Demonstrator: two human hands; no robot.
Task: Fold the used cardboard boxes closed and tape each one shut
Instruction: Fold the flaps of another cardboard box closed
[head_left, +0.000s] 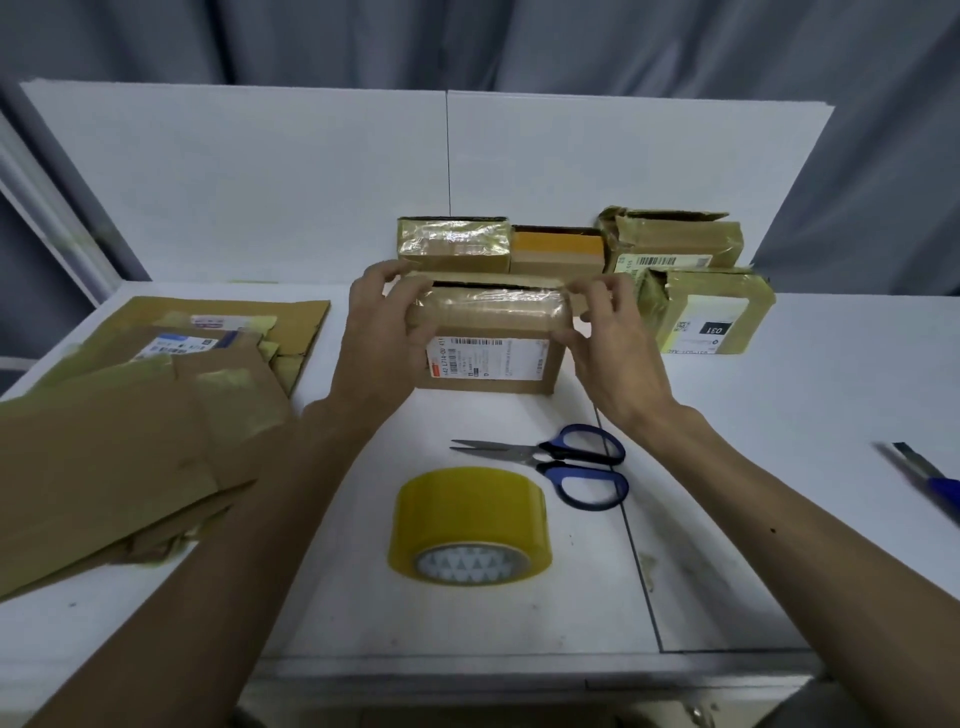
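The task looks partway done, by my reading: four boxes (454, 244) stand clustered at the back of the white table (779, 415), each banded in yellowish tape, some with torn corners, while a pile of flattened cardboard (145, 410) lies on the left, apparently waiting its turn. The box (488, 338) being worked on sits mid-table, just in front of that cluster. The left hand (384, 322) curls round its upper left corner and the right hand (608, 332) grips its upper right edge. A dark slit shows along its top (so it may not be sealed yet). Its front is brown card with a white barcode label under glossy, wrinkled tape. The tape roll (470, 525), a squat amber ring, and the blue-handled scissors (561, 465) lie nearer, untouched.
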